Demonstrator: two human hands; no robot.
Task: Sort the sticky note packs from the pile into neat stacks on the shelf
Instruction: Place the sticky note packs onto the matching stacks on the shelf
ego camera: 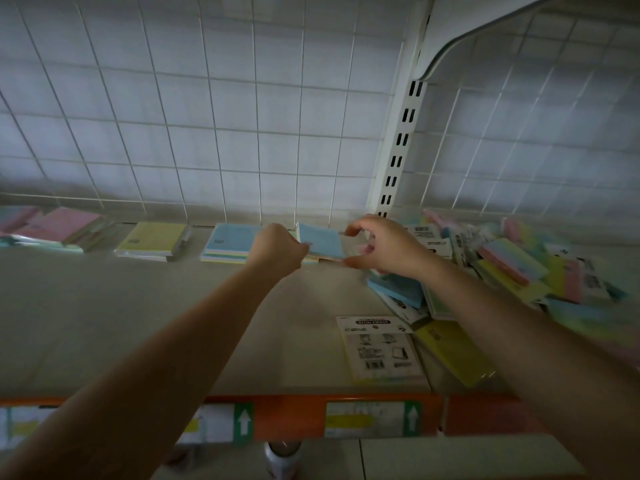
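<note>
Ideally, with the left hand [278, 245] pinching the blue sticky note pack [320, 240] tilted above the blue stack [230, 242] and the right hand [379, 245] loosely curled just beside it, the pack's edges should square up with the stack before either hand lets go.

Left hand [278, 244] pinching, right hand [382, 245] half-curled
</note>
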